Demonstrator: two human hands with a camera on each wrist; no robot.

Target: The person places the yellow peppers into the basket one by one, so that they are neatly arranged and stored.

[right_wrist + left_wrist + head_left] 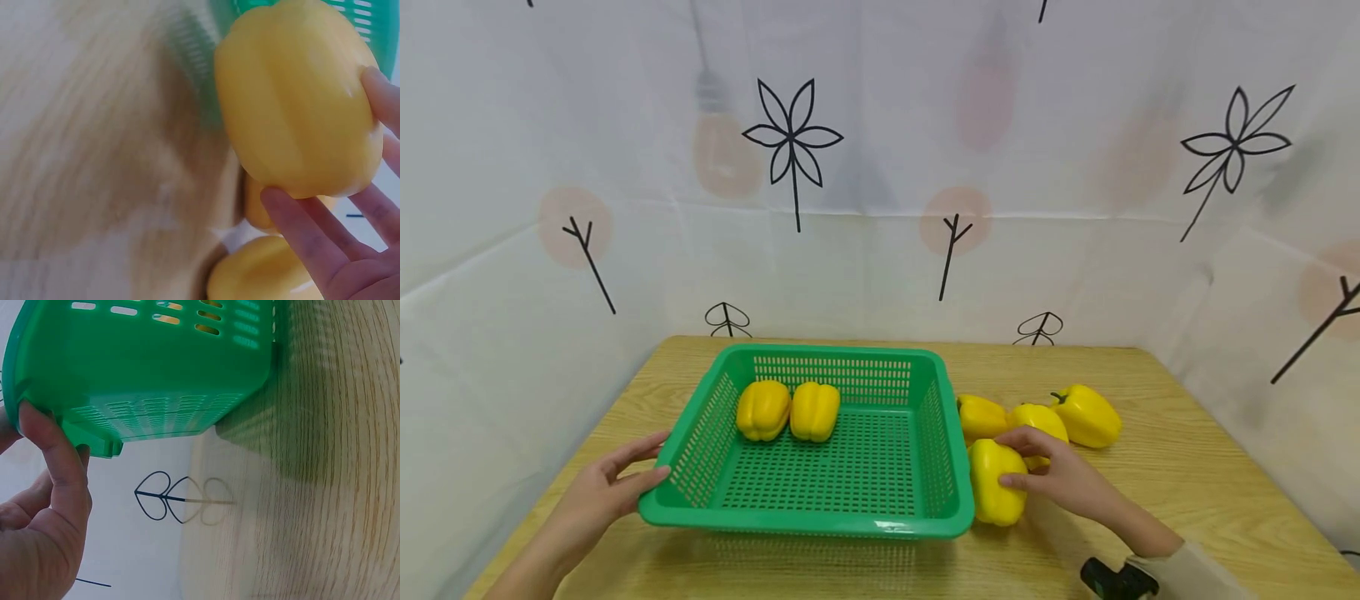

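Observation:
A green plastic basket (820, 523) with slotted walls stands on the table. Two yellow bell peppers, one on the left (763, 411) and one beside it (815, 412), lie inside toward the back left. At the basket's left rim, my left hand (598, 496) holds the edge between thumb and fingers; the left wrist view shows this hand (53, 494) against the rim. My right hand (1063, 475) grips another yellow bell pepper (996, 483) just outside the right wall. In the right wrist view, fingers and thumb span that pepper (300, 100).
Behind the right hand, more yellow bell peppers lie on the wooden table (1180, 450): one by the basket (981, 417), one partly covered by the hand (1041, 419), and one farther right (1086, 416). A patterned white cloth (880, 275) surrounds the table's back and sides.

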